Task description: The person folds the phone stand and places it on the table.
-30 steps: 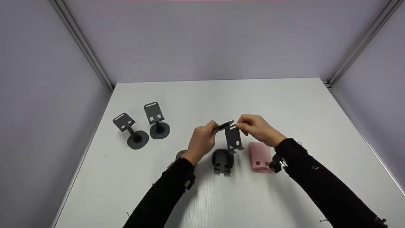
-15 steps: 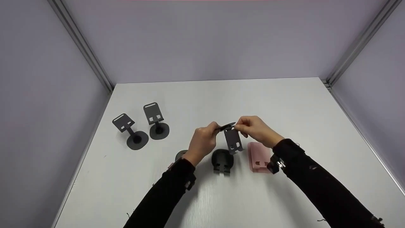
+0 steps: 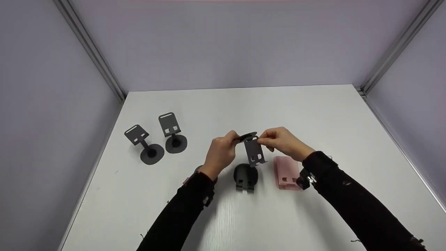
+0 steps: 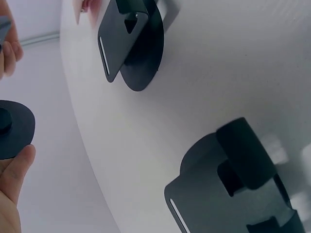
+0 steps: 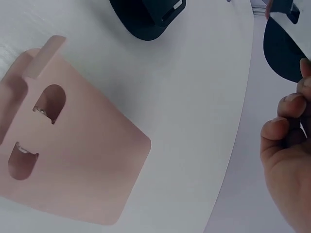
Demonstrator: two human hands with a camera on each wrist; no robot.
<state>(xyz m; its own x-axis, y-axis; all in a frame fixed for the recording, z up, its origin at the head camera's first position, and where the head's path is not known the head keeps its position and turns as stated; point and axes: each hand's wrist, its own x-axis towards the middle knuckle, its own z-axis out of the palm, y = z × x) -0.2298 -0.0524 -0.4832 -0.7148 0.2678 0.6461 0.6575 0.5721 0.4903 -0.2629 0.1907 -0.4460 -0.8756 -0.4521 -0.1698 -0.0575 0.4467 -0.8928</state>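
Observation:
In the head view, a dark grey phone stand is held up between both hands above the table. My left hand pinches its round base, whose flat disc shows at the left edge of the left wrist view. The thumb and fingers of my right hand pinch the slotted plate near its upper edge, and the plate hangs down at an angle from the base. Below the hands lies a folded black phone stand. A pink phone stand, also folded, lies below my right hand.
Two unfolded grey phone stands, one nearer and one farther back, stand at the left of the white table. Another folded dark stand lies under my left forearm, mostly hidden in the head view. Pale walls enclose the table.
The held stand dips a little, then rises slightly and shifts left, with both hands keeping their grip. The stands on the table stay where they were.

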